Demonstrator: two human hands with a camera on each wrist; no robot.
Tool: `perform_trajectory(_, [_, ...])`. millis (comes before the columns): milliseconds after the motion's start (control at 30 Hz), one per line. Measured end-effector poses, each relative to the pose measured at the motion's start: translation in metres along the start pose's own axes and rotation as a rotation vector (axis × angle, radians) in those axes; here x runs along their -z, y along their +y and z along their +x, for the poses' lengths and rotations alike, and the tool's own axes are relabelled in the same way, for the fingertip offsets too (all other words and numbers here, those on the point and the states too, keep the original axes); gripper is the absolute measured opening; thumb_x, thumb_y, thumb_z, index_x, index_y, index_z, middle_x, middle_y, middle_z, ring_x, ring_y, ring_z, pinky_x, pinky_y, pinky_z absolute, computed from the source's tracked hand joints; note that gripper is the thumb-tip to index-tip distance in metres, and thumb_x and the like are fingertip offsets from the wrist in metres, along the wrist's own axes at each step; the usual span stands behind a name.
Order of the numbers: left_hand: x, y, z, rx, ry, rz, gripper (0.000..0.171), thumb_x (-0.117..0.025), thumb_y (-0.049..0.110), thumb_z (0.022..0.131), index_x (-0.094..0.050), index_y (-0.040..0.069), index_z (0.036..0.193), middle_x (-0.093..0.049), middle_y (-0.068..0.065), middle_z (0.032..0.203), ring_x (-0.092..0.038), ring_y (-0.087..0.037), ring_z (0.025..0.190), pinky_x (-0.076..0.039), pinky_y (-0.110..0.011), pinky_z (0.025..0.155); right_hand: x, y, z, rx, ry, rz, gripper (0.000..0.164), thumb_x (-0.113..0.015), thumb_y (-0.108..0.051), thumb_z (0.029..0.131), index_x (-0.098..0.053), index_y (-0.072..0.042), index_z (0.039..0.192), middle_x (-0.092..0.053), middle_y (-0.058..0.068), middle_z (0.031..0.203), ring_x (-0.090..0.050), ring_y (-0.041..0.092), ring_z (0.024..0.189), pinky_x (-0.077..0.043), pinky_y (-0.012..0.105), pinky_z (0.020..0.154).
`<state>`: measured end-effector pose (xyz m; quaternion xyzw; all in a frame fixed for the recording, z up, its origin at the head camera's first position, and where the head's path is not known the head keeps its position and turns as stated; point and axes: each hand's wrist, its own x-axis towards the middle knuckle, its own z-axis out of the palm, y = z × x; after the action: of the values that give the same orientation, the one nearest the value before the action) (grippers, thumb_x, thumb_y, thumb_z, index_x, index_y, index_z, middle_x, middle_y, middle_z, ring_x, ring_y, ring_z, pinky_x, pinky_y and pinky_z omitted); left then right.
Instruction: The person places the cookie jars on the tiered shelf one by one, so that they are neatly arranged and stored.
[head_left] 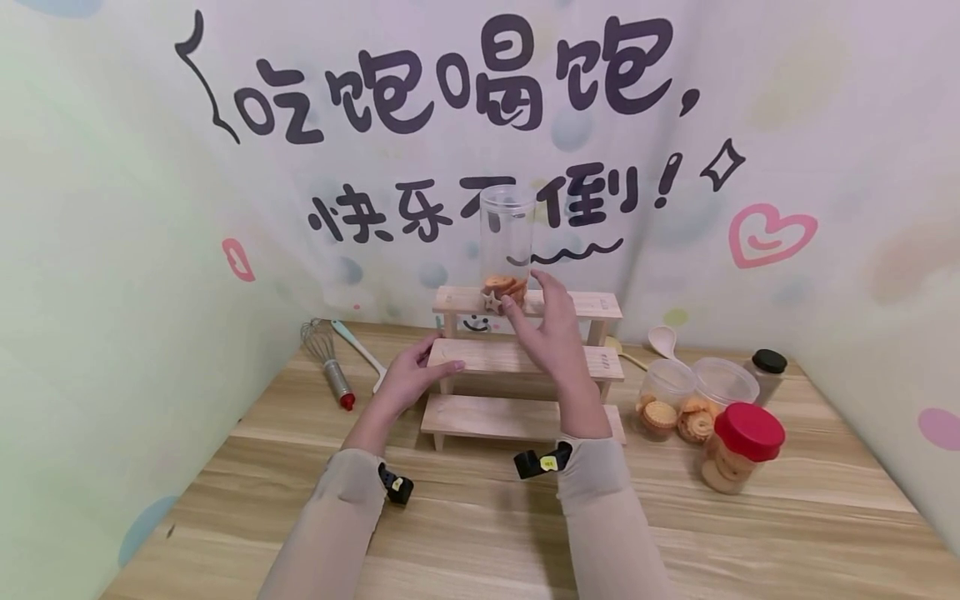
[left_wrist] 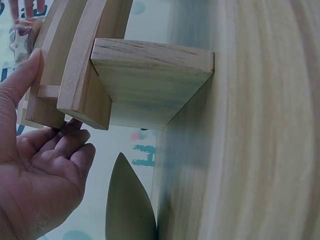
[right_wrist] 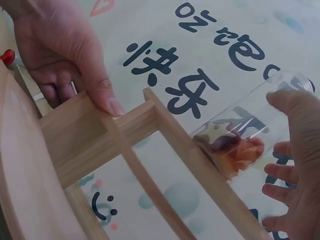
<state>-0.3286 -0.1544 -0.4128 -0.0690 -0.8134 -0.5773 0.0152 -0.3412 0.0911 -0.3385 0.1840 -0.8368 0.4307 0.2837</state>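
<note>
A three-step wooden rack (head_left: 487, 417) stands against the back wall. My left hand (head_left: 408, 375) grips the left end of its middle step, thumb on top and fingers curled beneath, as the left wrist view shows. On the top step stands a tall clear jar (head_left: 507, 237) with several orange-brown cookies (right_wrist: 240, 155) at its bottom and a pale star-shaped piece (right_wrist: 220, 132) at its side. My right hand (head_left: 555, 333) is at the jar's right side. In the right wrist view its thumb overlaps the jar, while the other fingers are spread loosely beside it.
To the left lie a whisk (head_left: 322, 358) with a red tip and a blue-handled utensil (head_left: 356, 346). On the right are clear tubs (head_left: 667, 379) of cookies, a red-lidded jar (head_left: 742, 450), a black-capped jar (head_left: 767, 375) and a pale spoon (head_left: 663, 342).
</note>
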Motion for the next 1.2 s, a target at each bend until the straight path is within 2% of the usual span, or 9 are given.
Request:
perform_trajectory(200, [0.001, 0.001, -0.002, -0.003, 0.002, -0.010, 0.098, -0.082, 0.053, 0.080, -0.034, 0.019, 0.159, -0.043, -0.014, 0.155, -0.046, -0.027, 0.139, -0.043, -0.043, 0.110, 0.018, -0.010, -0.004, 0.055, 0.019, -0.060, 0.067, -0.058, -0.057, 0.095, -0.051, -0.016, 0.148, -0.038, 0.014, 0.156, -0.032, 0.035, 0.145, -0.026, 0.060, 0.115])
perform_trajectory(400, [-0.001, 0.000, -0.003, 0.023, 0.004, -0.001, 0.101, -0.082, 0.056, 0.079, -0.031, 0.023, 0.160, -0.039, -0.013, 0.158, -0.042, -0.027, 0.142, -0.041, -0.044, 0.111, 0.046, -0.010, -0.021, 0.082, -0.080, -0.165, 0.082, -0.048, -0.071, 0.093, -0.027, -0.029, 0.161, -0.023, 0.009, 0.166, -0.013, 0.039, 0.152, -0.011, 0.081, 0.106])
perform_trajectory(500, [0.000, -0.001, -0.003, 0.037, 0.006, 0.016, 0.101, -0.081, 0.058, 0.078, -0.031, 0.024, 0.160, -0.039, -0.012, 0.158, -0.042, -0.027, 0.142, -0.041, -0.044, 0.112, 0.064, -0.007, -0.032, 0.107, -0.108, -0.196, 0.082, -0.052, -0.069, 0.093, -0.024, -0.033, 0.162, -0.020, 0.006, 0.167, -0.008, 0.039, 0.153, -0.006, 0.083, 0.105])
perform_trajectory(600, [0.001, 0.001, -0.003, 0.035, -0.003, 0.017, 0.102, -0.080, 0.059, 0.078, -0.030, 0.024, 0.160, -0.038, -0.013, 0.158, -0.041, -0.028, 0.142, -0.040, -0.045, 0.112, 0.087, 0.000, -0.045, 0.129, -0.088, -0.219, 0.083, -0.062, -0.060, 0.092, -0.026, -0.032, 0.161, -0.023, 0.006, 0.166, -0.014, 0.038, 0.152, -0.010, 0.078, 0.110])
perform_trajectory(700, [-0.001, 0.002, -0.003, 0.027, -0.014, 0.011, 0.103, -0.080, 0.060, 0.078, -0.030, 0.023, 0.160, -0.037, -0.013, 0.159, -0.041, -0.028, 0.142, -0.041, -0.045, 0.111, 0.112, 0.012, -0.060, 0.128, -0.054, -0.244, 0.082, -0.068, -0.051, 0.091, -0.031, -0.028, 0.160, -0.029, 0.008, 0.163, -0.024, 0.037, 0.149, -0.022, 0.072, 0.111])
perform_trajectory(833, [0.002, 0.000, -0.004, 0.027, -0.013, 0.012, 0.102, -0.080, 0.058, 0.079, -0.029, 0.022, 0.160, -0.037, -0.013, 0.159, -0.041, -0.029, 0.142, -0.041, -0.046, 0.111, 0.144, 0.043, -0.081, 0.182, 0.061, -0.244, 0.072, -0.073, -0.043, 0.091, -0.046, -0.017, 0.153, -0.045, 0.010, 0.154, -0.040, 0.037, 0.140, -0.035, 0.063, 0.108])
perform_trajectory(1000, [0.003, -0.001, -0.005, 0.022, -0.019, 0.010, 0.100, -0.080, 0.056, 0.081, -0.029, 0.021, 0.160, -0.036, -0.014, 0.159, -0.040, -0.029, 0.143, -0.040, -0.045, 0.112, 0.185, 0.096, -0.112, 0.295, 0.277, -0.224, 0.056, -0.075, -0.036, 0.090, -0.063, 0.001, 0.131, -0.064, 0.020, 0.126, -0.057, 0.032, 0.114, -0.040, 0.028, 0.105])
perform_trajectory(1067, [0.002, 0.000, -0.004, 0.014, -0.023, 0.011, 0.100, -0.080, 0.056, 0.081, -0.029, 0.021, 0.160, -0.037, -0.014, 0.159, -0.040, -0.029, 0.143, -0.040, -0.044, 0.112, 0.197, 0.116, -0.130, 0.262, 0.304, -0.181, 0.051, -0.077, -0.026, 0.089, -0.063, 0.004, 0.128, -0.063, 0.022, 0.120, -0.056, 0.021, 0.109, -0.040, 0.016, 0.097])
perform_trajectory(1200, [0.002, 0.001, -0.004, 0.008, -0.023, 0.014, 0.101, -0.080, 0.057, 0.080, -0.029, 0.022, 0.160, -0.037, -0.015, 0.158, -0.040, -0.029, 0.142, -0.040, -0.044, 0.112, 0.208, 0.149, -0.163, 0.158, 0.288, -0.098, 0.058, -0.078, 0.000, 0.079, -0.056, 0.009, 0.131, -0.060, 0.015, 0.119, -0.052, 0.004, 0.109, -0.039, 0.008, 0.089])
